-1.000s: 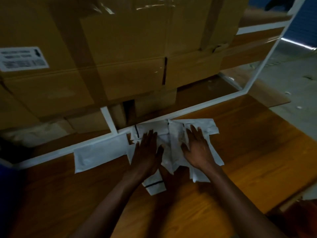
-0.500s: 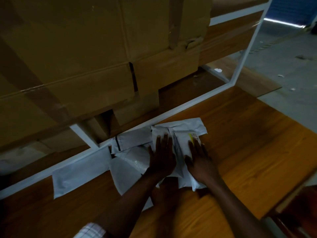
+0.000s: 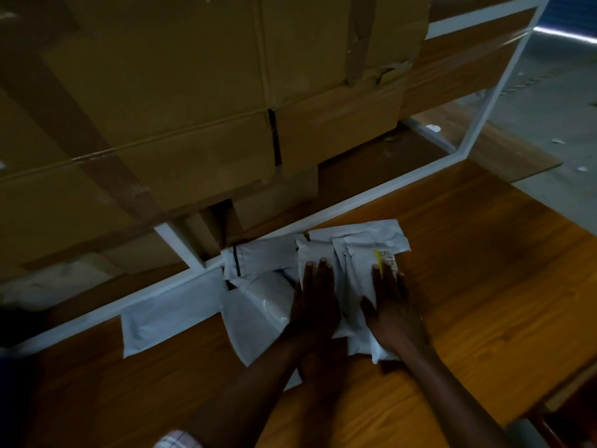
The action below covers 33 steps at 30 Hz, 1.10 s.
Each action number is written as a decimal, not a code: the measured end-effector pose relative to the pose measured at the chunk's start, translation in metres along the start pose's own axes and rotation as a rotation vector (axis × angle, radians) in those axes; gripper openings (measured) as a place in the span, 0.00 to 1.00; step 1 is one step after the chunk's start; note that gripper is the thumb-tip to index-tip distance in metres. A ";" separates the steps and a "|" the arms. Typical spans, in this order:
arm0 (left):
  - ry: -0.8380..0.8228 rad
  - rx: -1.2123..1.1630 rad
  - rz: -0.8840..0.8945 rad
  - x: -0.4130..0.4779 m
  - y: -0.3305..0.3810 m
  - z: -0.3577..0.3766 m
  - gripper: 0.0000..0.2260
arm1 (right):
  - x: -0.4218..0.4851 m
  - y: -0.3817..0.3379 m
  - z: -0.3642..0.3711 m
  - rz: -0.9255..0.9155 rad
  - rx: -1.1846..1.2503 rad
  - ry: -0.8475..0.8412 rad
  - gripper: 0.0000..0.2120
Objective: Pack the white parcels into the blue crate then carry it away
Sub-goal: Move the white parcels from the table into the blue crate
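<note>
We see both hands pressed flat on a heap of white parcels that lies on a wooden table, against its far white rail. The left hand lies palm down on the middle of the heap, fingers straight and close together, gripping nothing. The right hand lies flat just beside it to the right, fingers spread a little, its fingertips near a yellow-edged label. One parcel with a black stripe sits at the far left of the heap, and a single flat parcel lies apart to the left, along the rail. Taped cardboard boxes stand stacked beyond the rail. We cannot make out the blue crate.
</note>
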<state>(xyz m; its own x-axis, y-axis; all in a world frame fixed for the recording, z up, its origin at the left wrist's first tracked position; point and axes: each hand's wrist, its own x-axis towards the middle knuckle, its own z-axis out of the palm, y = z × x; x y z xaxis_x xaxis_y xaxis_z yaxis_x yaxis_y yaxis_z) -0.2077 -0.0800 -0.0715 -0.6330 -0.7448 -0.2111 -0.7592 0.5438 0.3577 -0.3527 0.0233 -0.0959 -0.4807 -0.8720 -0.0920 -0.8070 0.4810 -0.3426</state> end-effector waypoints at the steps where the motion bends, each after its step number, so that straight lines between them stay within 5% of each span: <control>1: -0.002 -0.005 0.007 -0.004 -0.001 -0.004 0.31 | 0.000 -0.001 -0.002 -0.003 -0.003 0.000 0.37; 10: 0.140 -0.019 0.131 -0.055 -0.019 -0.063 0.30 | -0.008 -0.052 -0.049 -0.058 0.016 0.092 0.36; 18: 0.283 0.099 0.078 -0.156 -0.098 -0.148 0.35 | -0.054 -0.186 -0.072 -0.282 0.142 0.185 0.34; 22: 0.391 0.099 0.026 -0.235 -0.158 -0.190 0.28 | -0.094 -0.281 -0.055 -0.393 0.187 0.191 0.39; 33: 0.527 0.164 -0.211 -0.447 -0.402 -0.261 0.27 | -0.226 -0.552 0.015 -0.591 0.240 0.037 0.37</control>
<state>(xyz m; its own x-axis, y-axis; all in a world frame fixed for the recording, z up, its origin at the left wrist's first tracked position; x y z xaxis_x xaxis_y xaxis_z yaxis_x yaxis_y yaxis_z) 0.4201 -0.0671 0.1166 -0.3368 -0.9123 0.2330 -0.9005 0.3844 0.2032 0.2066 -0.0465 0.0999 0.0071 -0.9783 0.2073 -0.8423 -0.1175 -0.5260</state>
